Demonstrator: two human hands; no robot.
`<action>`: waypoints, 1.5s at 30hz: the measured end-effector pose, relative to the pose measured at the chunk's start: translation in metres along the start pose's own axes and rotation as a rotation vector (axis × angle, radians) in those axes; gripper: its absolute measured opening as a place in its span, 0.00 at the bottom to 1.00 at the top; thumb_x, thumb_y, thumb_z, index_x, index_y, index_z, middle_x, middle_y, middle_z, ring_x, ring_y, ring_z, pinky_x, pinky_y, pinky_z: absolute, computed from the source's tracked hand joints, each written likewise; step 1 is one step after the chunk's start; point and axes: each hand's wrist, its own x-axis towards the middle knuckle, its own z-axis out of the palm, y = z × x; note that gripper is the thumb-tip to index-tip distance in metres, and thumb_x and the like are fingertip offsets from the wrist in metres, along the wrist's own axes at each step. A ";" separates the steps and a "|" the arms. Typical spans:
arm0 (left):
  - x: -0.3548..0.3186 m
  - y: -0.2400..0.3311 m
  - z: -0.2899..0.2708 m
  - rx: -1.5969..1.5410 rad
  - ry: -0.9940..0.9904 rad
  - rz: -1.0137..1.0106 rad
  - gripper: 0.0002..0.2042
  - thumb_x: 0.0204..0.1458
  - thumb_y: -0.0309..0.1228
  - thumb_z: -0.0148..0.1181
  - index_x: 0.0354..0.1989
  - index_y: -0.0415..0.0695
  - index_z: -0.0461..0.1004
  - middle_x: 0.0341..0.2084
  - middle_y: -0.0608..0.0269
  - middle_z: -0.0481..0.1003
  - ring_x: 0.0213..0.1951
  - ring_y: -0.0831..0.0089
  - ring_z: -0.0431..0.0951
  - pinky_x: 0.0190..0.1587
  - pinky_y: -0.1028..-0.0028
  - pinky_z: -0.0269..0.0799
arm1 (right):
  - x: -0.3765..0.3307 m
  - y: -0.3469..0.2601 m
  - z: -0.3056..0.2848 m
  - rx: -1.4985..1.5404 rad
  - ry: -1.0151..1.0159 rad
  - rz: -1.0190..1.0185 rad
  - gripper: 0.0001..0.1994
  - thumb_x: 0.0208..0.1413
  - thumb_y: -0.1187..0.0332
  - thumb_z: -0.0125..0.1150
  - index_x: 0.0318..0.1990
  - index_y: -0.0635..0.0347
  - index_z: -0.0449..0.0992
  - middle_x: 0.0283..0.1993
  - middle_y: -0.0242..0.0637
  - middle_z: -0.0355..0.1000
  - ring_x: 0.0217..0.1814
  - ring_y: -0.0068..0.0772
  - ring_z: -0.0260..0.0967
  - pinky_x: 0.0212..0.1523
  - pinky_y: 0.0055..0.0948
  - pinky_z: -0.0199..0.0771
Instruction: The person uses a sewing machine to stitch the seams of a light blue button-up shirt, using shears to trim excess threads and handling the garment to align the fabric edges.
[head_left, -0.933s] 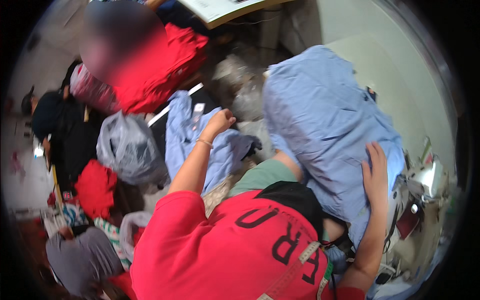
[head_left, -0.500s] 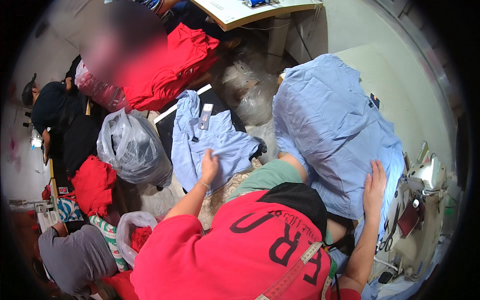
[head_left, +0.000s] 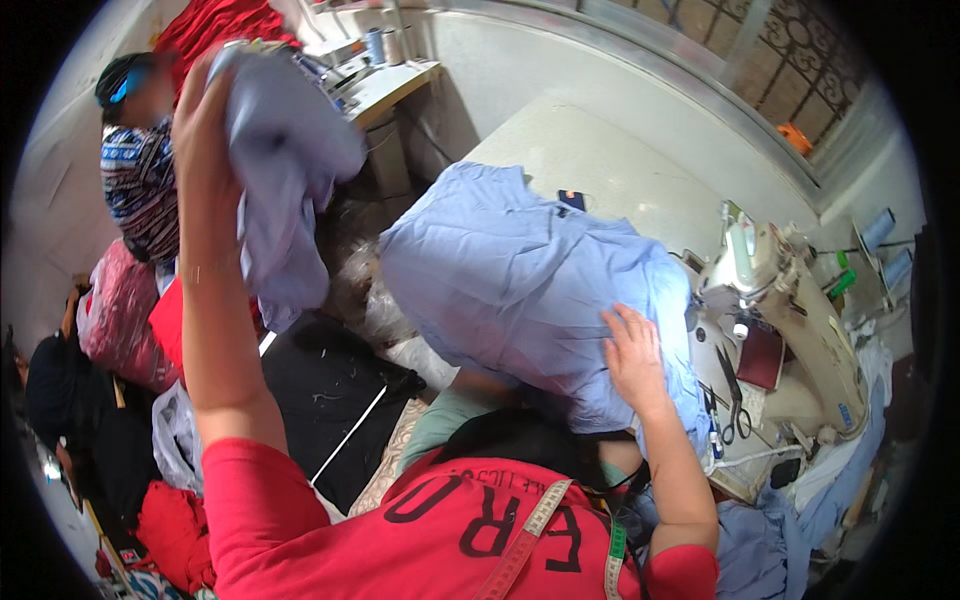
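Observation:
My left hand (head_left: pixel 203 125) is raised at the upper left, its fingers closed on a light blue garment (head_left: pixel 275 180) that hangs down in folds. Another light blue garment (head_left: pixel 510 275) is spread over the table edge and toward my lap, with a small dark tag (head_left: pixel 571 199) near its far side. Flat on its near right part rests my right hand (head_left: pixel 634 355), fingers stretched out and holding nothing. A measuring tape (head_left: pixel 535 522) hangs over my red shirt.
A sewing machine (head_left: pixel 800 320) stands at the right, with black scissors (head_left: pixel 736 400) and a dark red flat case (head_left: pixel 762 357) beside it. A black cloth-like surface (head_left: pixel 330 395) lies at the left. Beyond are a clear plastic bag (head_left: pixel 176 432), red cloth (head_left: pixel 175 530) and another person (head_left: pixel 140 190).
My left hand has lifted a smaller blue garment off the black surface, up and to the left. My right hand stays on the other garment. The view has turned rightward.

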 end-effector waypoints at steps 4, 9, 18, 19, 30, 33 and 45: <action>0.083 -0.019 0.157 -0.336 -0.317 0.098 0.10 0.58 0.27 0.53 0.47 0.44 0.72 0.35 0.63 0.75 0.38 0.76 0.74 0.38 0.76 0.72 | 0.003 -0.002 -0.005 0.047 0.025 0.007 0.19 0.55 0.68 0.56 0.56 0.57 0.70 0.60 0.43 0.64 0.63 0.48 0.59 0.63 0.47 0.56; 0.091 -0.027 0.336 -0.078 -0.495 0.252 0.18 0.58 0.29 0.52 0.56 0.38 0.68 0.44 0.55 0.75 0.41 0.68 0.75 0.40 0.72 0.73 | -0.001 0.004 -0.006 0.059 0.035 0.016 0.19 0.54 0.68 0.58 0.55 0.55 0.71 0.60 0.42 0.65 0.63 0.47 0.60 0.62 0.47 0.57; -0.067 -0.201 0.390 0.378 -1.370 0.229 0.26 0.56 0.38 0.57 0.62 0.43 0.63 0.58 0.48 0.68 0.58 0.56 0.70 0.59 0.63 0.65 | 0.004 0.002 -0.005 0.087 0.027 -0.015 0.19 0.54 0.71 0.56 0.54 0.57 0.71 0.58 0.42 0.66 0.62 0.48 0.61 0.63 0.47 0.57; -0.079 -0.196 0.371 0.432 -1.440 0.157 0.25 0.56 0.38 0.57 0.61 0.42 0.63 0.59 0.49 0.67 0.59 0.58 0.69 0.59 0.64 0.65 | 0.002 0.005 -0.006 0.085 0.042 -0.014 0.19 0.54 0.72 0.55 0.54 0.57 0.71 0.58 0.42 0.66 0.62 0.49 0.61 0.63 0.47 0.58; -0.197 -0.209 -0.028 0.536 -0.170 -0.421 0.25 0.60 0.41 0.56 0.62 0.44 0.61 0.56 0.59 0.68 0.57 0.67 0.67 0.58 0.69 0.61 | -0.131 -0.009 -0.016 0.857 -0.735 0.501 0.13 0.61 0.63 0.56 0.43 0.66 0.77 0.41 0.43 0.76 0.46 0.36 0.73 0.51 0.33 0.69; -0.241 -0.237 -0.048 0.067 -0.197 -0.800 0.33 0.61 0.53 0.49 0.69 0.47 0.53 0.65 0.64 0.59 0.64 0.69 0.59 0.65 0.69 0.50 | -0.192 0.035 0.043 0.829 -0.375 0.630 0.15 0.60 0.60 0.58 0.43 0.64 0.79 0.44 0.39 0.76 0.51 0.34 0.71 0.54 0.31 0.67; -0.177 -0.124 -0.065 0.035 -0.257 -0.788 0.23 0.59 0.50 0.55 0.46 0.38 0.74 0.37 0.62 0.77 0.37 0.75 0.77 0.41 0.71 0.74 | -0.131 -0.051 0.028 1.679 0.094 0.627 0.26 0.60 0.57 0.60 0.60 0.64 0.63 0.62 0.33 0.64 0.65 0.27 0.58 0.67 0.29 0.52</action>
